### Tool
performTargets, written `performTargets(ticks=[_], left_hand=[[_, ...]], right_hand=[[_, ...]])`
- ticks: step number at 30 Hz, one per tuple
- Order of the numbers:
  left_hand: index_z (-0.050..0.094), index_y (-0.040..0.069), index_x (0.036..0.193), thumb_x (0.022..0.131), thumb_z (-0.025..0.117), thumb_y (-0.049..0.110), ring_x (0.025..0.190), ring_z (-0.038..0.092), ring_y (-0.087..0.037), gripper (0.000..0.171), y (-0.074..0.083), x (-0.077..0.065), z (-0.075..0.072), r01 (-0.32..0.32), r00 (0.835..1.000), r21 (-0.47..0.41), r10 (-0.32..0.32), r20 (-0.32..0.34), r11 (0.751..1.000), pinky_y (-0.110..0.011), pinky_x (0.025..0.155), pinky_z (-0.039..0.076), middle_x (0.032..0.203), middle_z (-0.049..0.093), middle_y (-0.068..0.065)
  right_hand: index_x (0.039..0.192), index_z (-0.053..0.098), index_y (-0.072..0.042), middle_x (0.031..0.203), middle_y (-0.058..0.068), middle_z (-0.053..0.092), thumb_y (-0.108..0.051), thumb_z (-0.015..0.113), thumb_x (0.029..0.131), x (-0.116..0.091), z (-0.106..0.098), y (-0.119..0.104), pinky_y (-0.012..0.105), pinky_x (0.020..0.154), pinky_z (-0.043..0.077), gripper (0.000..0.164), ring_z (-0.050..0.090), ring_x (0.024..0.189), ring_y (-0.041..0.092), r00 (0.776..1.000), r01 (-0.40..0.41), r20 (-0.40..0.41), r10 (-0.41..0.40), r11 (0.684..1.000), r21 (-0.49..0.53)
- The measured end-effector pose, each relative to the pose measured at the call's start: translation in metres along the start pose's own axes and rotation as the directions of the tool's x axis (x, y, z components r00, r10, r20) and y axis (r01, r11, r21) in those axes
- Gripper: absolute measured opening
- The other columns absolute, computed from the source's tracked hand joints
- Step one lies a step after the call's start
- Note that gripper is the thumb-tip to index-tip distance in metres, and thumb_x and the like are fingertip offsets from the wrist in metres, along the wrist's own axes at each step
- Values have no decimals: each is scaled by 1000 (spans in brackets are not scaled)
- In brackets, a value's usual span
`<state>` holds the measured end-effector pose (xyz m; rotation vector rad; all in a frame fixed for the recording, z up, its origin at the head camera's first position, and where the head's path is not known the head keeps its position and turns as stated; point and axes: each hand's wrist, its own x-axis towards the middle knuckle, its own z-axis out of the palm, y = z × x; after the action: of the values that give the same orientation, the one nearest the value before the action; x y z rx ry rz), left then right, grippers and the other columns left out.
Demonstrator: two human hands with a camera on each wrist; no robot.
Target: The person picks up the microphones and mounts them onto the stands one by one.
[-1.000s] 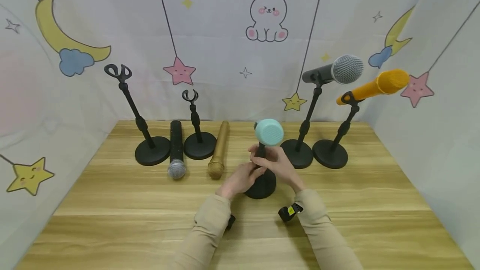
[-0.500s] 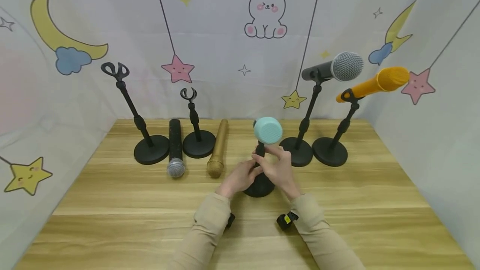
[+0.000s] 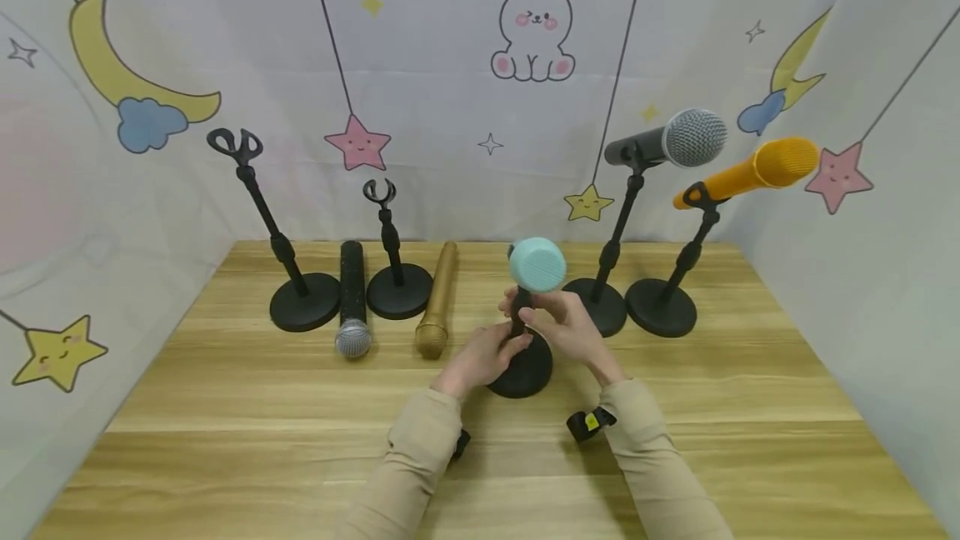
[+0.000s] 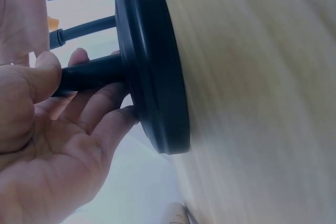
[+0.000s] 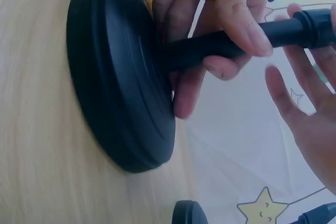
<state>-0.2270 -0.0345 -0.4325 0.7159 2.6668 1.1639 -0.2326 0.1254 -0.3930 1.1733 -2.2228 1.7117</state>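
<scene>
A black microphone stand (image 3: 522, 369) with a round base stands at the middle of the table, a mint-green microphone (image 3: 537, 265) mounted on top with its head facing me. My left hand (image 3: 483, 357) grips the lower pole just above the base, thumb on the near side and fingers behind, as the left wrist view shows. Higher up, my right hand (image 3: 566, 325) holds the thicker collar (image 5: 314, 28) of the pole between thumb and fingers. Part of the pole is hidden behind both hands in the head view.
On the left stand two bare stands (image 3: 305, 302) (image 3: 400, 292), with a black microphone (image 3: 352, 298) and a gold microphone (image 3: 437, 298) lying beside them. To the right, stands hold a grey-headed microphone (image 3: 667, 142) and an orange microphone (image 3: 750, 172). A printed curtain (image 3: 450, 65) hangs behind the table (image 3: 300, 440).
My right hand turns around the pole's collar, its wrist swinging left and then back right. The left hand keeps its grip low on the pole, and the stand stays in place.
</scene>
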Motion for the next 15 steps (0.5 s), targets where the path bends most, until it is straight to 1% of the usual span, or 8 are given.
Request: performTargets(ticks=[2, 4, 6, 8, 9, 11, 13, 15], left_hand=[[55, 13, 89, 93, 41, 36, 79, 56, -16, 28, 0, 0, 0, -5, 1000, 4, 5, 1, 1000, -28, 68, 43, 89, 64, -7], [56, 13, 91, 93, 40, 36, 80, 57, -16, 28, 1, 0, 0, -6, 1000, 5, 6, 4, 1000, -28, 68, 44, 93, 65, -7], [56, 13, 94, 93, 40, 36, 79, 58, -15, 29, 1, 0, 0, -8, 1000, 7, 8, 7, 1000, -28, 67, 44, 94, 65, -8], [56, 13, 96, 94, 39, 36, 75, 56, -14, 29, 2, 0, -1, -4, 1000, 3, 4, 11, 1000, -27, 66, 42, 92, 65, -9], [56, 13, 97, 94, 39, 36, 73, 56, -14, 29, 2, 0, -1, -3, 1000, 3, 3, 12, 1000, -26, 64, 42, 91, 65, -9], [56, 13, 97, 94, 39, 36, 69, 53, -14, 28, 1, 0, -1, -2, 1000, -1, 2, 15, 1000, -25, 62, 40, 89, 65, -11], [56, 13, 94, 93, 40, 37, 68, 53, -14, 28, 0, 1, 0, 2, 1000, 3, -2, 15, 1000, -25, 61, 39, 89, 65, -11], [56, 14, 93, 93, 39, 37, 71, 55, -15, 28, -1, 1, 1, 6, 1000, 9, -6, 18, 1000, -25, 63, 41, 90, 65, -10]], right_hand=[[104, 59, 7, 97, 22, 63, 6, 53, 84, 0, 0, 7, 32, 92, 42, 21, 60, 92, 26, 998, 38, -38, -40, 998, -49], [99, 63, 3, 93, 17, 66, 5, 59, 81, -1, 4, 14, 31, 92, 41, 19, 60, 91, 23, 989, 89, -108, -103, 988, -129], [94, 66, 0, 90, 13, 68, 4, 64, 77, -1, 8, 21, 30, 91, 41, 18, 60, 90, 21, 967, 130, -185, -173, 966, -224], [89, 68, -1, 88, 11, 69, 2, 68, 74, -1, 13, 25, 31, 90, 40, 16, 61, 92, 21, 941, 150, -250, -230, 942, -301], [88, 69, -1, 88, 11, 69, 1, 69, 73, -1, 14, 25, 32, 89, 40, 15, 61, 92, 21, 929, 156, -272, -253, 930, -333], [87, 70, -2, 88, 11, 69, 1, 71, 71, -1, 16, 24, 32, 86, 40, 16, 62, 91, 22, 914, 160, -293, -279, 915, -371], [87, 69, -1, 87, 13, 69, 3, 70, 71, -1, 16, 18, 32, 86, 41, 17, 62, 91, 23, 920, 158, -282, -271, 917, -366], [91, 68, -1, 87, 15, 68, 4, 68, 73, -1, 13, 11, 31, 86, 43, 19, 62, 89, 24, 944, 143, -241, -226, 936, -321]])
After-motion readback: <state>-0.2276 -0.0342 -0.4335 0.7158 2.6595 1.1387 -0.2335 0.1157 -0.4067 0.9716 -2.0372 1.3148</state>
